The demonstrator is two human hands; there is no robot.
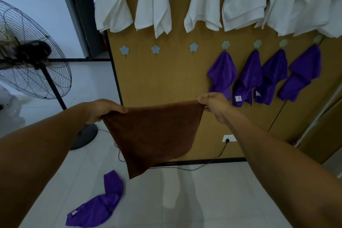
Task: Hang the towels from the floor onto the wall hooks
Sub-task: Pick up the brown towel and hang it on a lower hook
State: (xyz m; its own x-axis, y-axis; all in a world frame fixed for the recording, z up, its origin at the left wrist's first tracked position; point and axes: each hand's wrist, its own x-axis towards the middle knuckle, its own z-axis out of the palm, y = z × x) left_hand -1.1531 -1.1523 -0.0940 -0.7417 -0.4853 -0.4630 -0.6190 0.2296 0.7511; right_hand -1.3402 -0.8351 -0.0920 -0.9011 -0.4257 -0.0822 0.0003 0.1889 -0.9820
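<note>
Both hands hold a square brown terry towel (pixel 155 135) spread in front of a tan wood-grain wall panel (pixel 166 79). The left hand (pixel 109 110) pinches one upper corner, thumb on top and fingers curled under the cloth. The right hand (pixel 212 104) pinches the other upper corner between thumb and bent fingers. The top edge runs taut between them. The rest hangs as a soft, fuzzy sheet that narrows to a low corner pointing at the floor.

On the panel above the towel sit three pale-blue flower-shaped hooks (pixel 155 49), their small pegs in plain view. To their right, four purple plush towels (pixel 222 74) hang from pale-green hexagonal hooks (pixel 225 45) — each is gathered to a point at its hook and falls in loose folds, and two show small white labels. Higher up, a row of white towels (pixel 155 2) hangs in thick, heavy pleats.

On the glossy white tiled floor (pixel 222 200) lies one crumpled purple towel (pixel 98 207), below and left of the brown one and apart from it.

A round wire-caged standing fan (pixel 27 52) stands at the left on a black pole and disc base. Low on the panel is a white wall socket (pixel 229 138) — a black plug sits in it, and its cable trails down to the floor.
</note>
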